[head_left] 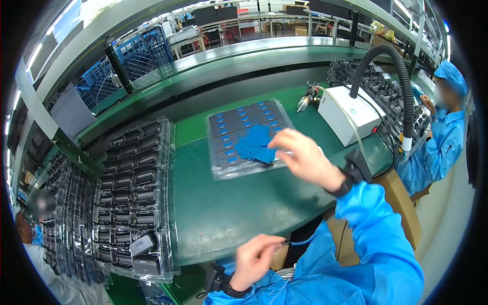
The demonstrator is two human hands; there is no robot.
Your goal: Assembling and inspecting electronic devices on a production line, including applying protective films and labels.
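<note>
In the middle of the bench, a loose pile of blue cards (255, 144) lies on a clear plastic tray (219, 175) of dark grey rectangular pieces, several with small blue marks. My right hand (309, 158) hovers at the pile's right edge, slightly blurred, thumb and forefinger apart, with nothing visible between them. Lower down, in front of the bench edge, my left hand (256, 258) is closed in a pinch. A thin blue cord-like strip (303, 242) with a dark end meets its fingertips. Both wrists wear black bands with a block on them.
On the left stand clear trays of black parts (136, 175), two grey box-shaped devices (142, 245) on the nearest corner. A white box (351, 113) with a black corrugated hose (406, 91) stands right, beside a small metal tool (307, 97). A co-worker (439, 127) works beyond it.
</note>
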